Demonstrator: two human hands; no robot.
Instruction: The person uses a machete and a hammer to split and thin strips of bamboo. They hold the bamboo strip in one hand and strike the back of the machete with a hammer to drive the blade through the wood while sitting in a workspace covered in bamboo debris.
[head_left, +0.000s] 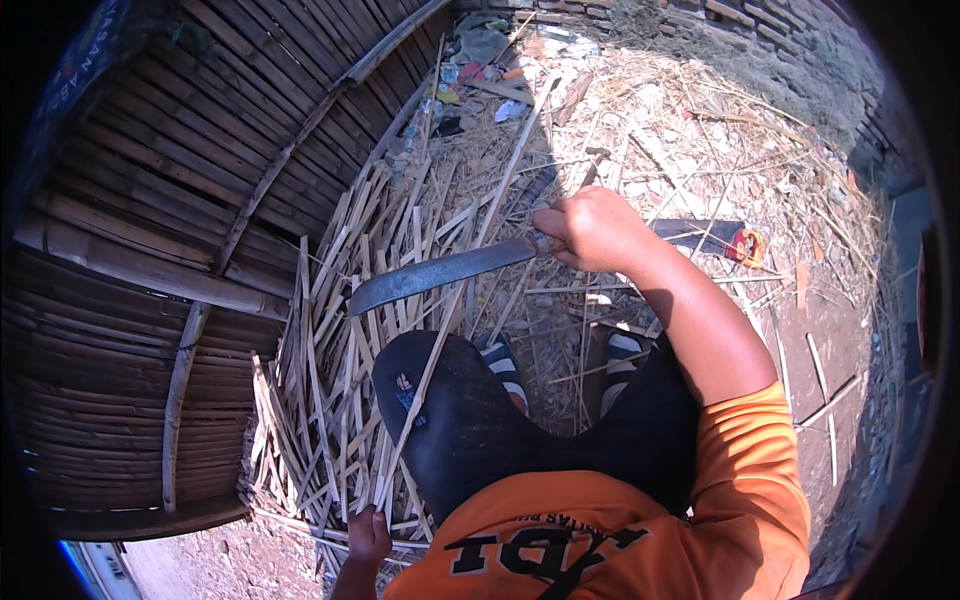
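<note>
My right hand [597, 228] is closed around the handle of a machete [440, 278]. Its long, dark blade points left above my knee, passing over or against a long bamboo strip [432, 365]; I cannot tell if they touch. Low at the left, my left hand [370, 535] grips the near end of that strip, which slants across my left thigh and away to the far debris. A heap of split bamboo strips [335, 400] lies left of my legs.
A slatted bamboo wall [140, 190] rises on the left. Beyond my right forearm lies a dark flat blade with an orange-red handle [746, 247], apparently a handsaw. Straw and chips litter the ground up to a brick wall [770, 30]. My sandalled feet [505, 372] are below the machete.
</note>
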